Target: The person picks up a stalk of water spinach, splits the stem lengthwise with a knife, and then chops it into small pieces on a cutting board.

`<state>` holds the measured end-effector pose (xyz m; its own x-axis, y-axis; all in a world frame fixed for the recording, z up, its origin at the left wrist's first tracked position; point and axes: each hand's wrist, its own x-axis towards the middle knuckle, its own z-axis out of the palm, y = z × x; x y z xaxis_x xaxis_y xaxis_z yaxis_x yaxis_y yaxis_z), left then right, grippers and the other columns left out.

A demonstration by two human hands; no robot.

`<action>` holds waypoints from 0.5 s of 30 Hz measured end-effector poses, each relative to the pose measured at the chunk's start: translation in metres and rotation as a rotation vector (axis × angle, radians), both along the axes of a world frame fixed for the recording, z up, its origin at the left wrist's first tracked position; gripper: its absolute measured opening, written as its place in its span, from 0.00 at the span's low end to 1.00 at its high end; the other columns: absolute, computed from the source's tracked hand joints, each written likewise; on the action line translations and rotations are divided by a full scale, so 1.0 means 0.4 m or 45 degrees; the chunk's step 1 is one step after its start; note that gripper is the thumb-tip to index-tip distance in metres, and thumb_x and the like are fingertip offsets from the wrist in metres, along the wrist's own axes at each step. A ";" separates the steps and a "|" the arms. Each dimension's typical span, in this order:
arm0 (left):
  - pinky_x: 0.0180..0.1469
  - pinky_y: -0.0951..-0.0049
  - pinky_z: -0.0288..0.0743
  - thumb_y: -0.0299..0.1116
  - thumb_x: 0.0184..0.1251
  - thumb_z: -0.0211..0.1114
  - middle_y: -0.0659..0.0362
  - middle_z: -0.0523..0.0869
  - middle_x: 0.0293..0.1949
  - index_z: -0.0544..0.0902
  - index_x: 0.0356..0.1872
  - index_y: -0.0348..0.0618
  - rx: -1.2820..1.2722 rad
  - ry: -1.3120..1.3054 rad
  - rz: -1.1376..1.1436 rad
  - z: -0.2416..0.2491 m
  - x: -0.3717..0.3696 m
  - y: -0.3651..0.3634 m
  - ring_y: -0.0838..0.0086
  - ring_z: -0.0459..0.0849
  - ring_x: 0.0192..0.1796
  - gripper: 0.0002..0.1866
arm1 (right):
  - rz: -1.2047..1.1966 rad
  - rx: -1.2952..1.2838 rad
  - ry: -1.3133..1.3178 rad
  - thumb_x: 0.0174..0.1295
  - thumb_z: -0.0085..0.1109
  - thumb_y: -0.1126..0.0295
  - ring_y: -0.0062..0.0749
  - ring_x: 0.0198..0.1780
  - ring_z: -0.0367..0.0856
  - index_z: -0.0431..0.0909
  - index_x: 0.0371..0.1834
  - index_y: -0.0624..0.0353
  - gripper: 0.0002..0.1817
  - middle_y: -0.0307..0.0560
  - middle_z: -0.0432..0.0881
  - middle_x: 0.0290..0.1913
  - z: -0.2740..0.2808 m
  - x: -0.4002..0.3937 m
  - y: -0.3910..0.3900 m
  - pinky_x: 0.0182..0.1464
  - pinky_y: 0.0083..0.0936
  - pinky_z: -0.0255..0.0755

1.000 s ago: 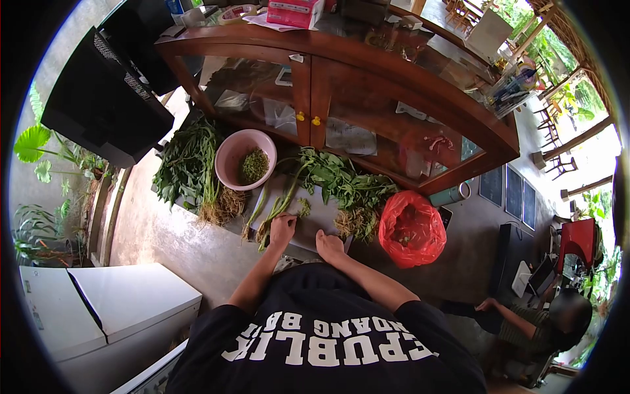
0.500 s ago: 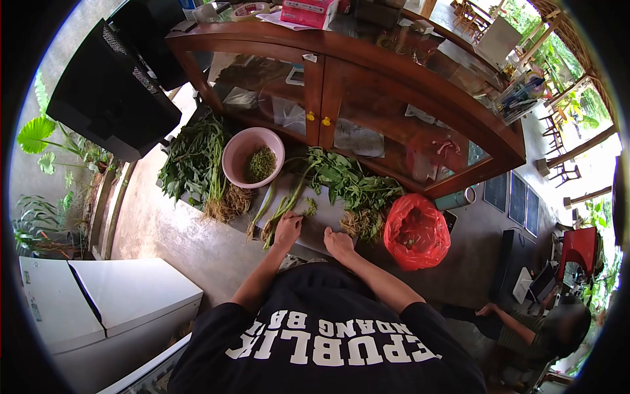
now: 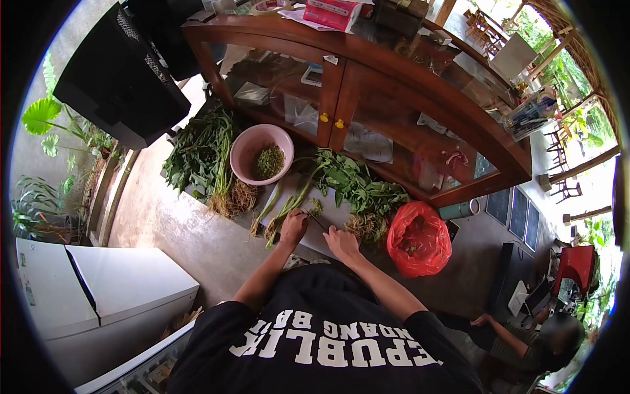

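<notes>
1. Viewing from your head camera, the inspection finds long green stalks [image 3: 289, 209] lying lengthwise on a grey board [image 3: 335, 211], left of its middle. A small pile of green bits [image 3: 315, 209] sits just right of them.
2. Your left hand [image 3: 294, 227] has its fingers drawn together at the near part of the stalks. Your right hand [image 3: 342, 242] is half curled just right of it, fingers toward the left. A thin dark strand shows between the two; what either hand grips cannot be told.
3. A pink bowl [image 3: 243, 155] holding chopped-looking greens [image 3: 270, 162] stands beyond the stalks, to the left. A leafy bunch [image 3: 197, 152] with pale roots [image 3: 235, 198] lies left of it; a second leafy bunch [image 3: 349, 178], rooted end [image 3: 367, 226] near, lies right of the pile. Farther right is a red plastic bag [image 3: 418, 248], open at the top.
4. Handling, in judgement: the stalks look light, fairly firm yet easily snapped or bruised, perhaps slick if damp. Take them low on the thick stem, with light finger pressure. The leaves look limp and tear-prone; the bits are best pinched or scooped softly.
</notes>
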<state>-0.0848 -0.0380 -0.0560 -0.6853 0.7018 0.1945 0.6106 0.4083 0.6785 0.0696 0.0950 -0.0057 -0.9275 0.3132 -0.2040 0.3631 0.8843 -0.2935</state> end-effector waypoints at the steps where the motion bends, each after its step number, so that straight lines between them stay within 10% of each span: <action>1: 0.50 0.60 0.77 0.26 0.58 0.62 0.52 0.84 0.39 0.88 0.36 0.39 0.001 -0.015 -0.001 -0.006 -0.002 0.000 0.55 0.82 0.45 0.08 | -0.010 -0.003 0.008 0.72 0.46 0.54 0.55 0.28 0.85 0.73 0.49 0.68 0.23 0.59 0.83 0.25 0.003 0.002 -0.003 0.31 0.47 0.80; 15: 0.51 0.61 0.77 0.25 0.57 0.64 0.52 0.85 0.39 0.88 0.36 0.37 -0.022 -0.006 -0.033 0.001 -0.004 -0.011 0.56 0.83 0.45 0.08 | -0.024 0.045 0.009 0.72 0.47 0.56 0.51 0.27 0.86 0.71 0.36 0.63 0.18 0.55 0.83 0.23 0.009 0.038 -0.053 0.29 0.42 0.81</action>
<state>-0.0866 -0.0423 -0.0556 -0.6679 0.7224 0.1793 0.6181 0.4040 0.6743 0.0847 0.0737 -0.0023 -0.9229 0.3373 -0.1856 0.3776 0.8874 -0.2647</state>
